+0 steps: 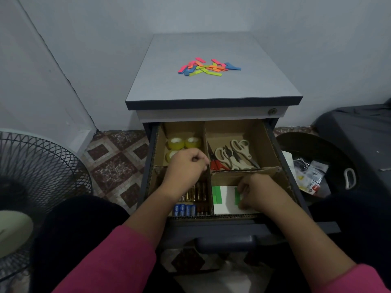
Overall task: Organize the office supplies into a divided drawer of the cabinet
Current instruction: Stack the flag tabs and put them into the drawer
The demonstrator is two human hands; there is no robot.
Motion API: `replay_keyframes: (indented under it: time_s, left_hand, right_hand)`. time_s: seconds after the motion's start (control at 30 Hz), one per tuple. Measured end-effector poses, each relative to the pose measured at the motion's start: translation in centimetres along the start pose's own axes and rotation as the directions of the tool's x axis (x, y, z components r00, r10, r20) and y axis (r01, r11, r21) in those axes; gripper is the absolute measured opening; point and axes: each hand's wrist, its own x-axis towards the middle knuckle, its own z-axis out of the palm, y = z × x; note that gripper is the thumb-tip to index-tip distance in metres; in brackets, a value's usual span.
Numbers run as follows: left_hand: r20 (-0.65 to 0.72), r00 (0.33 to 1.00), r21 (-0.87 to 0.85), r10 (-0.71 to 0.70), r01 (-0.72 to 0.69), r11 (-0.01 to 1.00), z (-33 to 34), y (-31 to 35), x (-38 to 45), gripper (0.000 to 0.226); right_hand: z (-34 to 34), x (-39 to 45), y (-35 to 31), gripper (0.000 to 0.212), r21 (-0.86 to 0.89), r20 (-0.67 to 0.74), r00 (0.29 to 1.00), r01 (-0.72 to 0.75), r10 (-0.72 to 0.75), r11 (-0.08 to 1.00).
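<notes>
The open drawer [228, 229] holds a cardboard divider [208, 149] with four compartments. Tape rolls [184, 142] lie back left, scissors [234, 155] back right, batteries [194, 199] front left. The front right compartment has a white sheet [227, 199] with green sticky strips [216, 194] on it. My right hand [257, 192] is down in that compartment, its fingers pinching a green strip [237, 196] against the sheet. My left hand [186, 168] hovers over the left compartments with fingers curled; nothing shows in its grip. A pile of coloured sticky strips [208, 67] lies on the cabinet top [211, 87].
A fan [36, 187] stands on the floor at the left. A dark bin [317, 166] with wrappers sits right of the cabinet, next to a dark case [359, 132]. My knees flank the drawer front and its handle [224, 243].
</notes>
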Motion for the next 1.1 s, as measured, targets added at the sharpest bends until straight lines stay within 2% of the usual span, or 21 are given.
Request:
replay_keyframes:
  time_s: [0.13,0.23,0.33,0.53,0.7,1.1]
  left_hand:
    - [-0.001,1.000,0.005,0.001,-0.001,1.000,0.0,0.0,0.0,0.026]
    - [0.002,1.000,0.002,-0.002,0.002,1.000,0.0,0.0,-0.1,0.026]
    - [0.005,1.000,0.002,-0.001,0.001,1.000,0.0,0.0,0.0,0.025]
    - [0.007,1.000,-0.002,0.003,-0.003,1.000,0.0,-0.2,0.1,0.025]
    - [-0.002,1.000,-0.011,-0.005,0.005,1.000,0.1,-0.4,0.3,0.026]
    - [0.000,1.000,-0.017,-0.003,0.003,1.000,0.1,-0.4,0.3,0.026]
  right_hand:
    - [-0.1,0.8,-1.1,0.047,-0.082,0.079,0.996,0.057,-0.051,0.995]
    - [0.9,1.0,-0.9,0.041,-0.088,-0.058,0.987,0.143,-0.149,0.986]
    - [1.5,0.8,-0.5,0.036,-0.040,-0.160,0.972,0.170,-0.174,0.985]
    - [1.3,1.0,-0.8,0.037,-0.097,-0.104,0.976,0.183,-0.193,0.978]
    - [1.7,0.9,-0.8,0.033,-0.085,-0.179,0.953,0.232,-0.244,0.969]
    - [1.7,1.0,-1.0,0.030,-0.102,-0.162,0.957,0.224,-0.238,0.969]
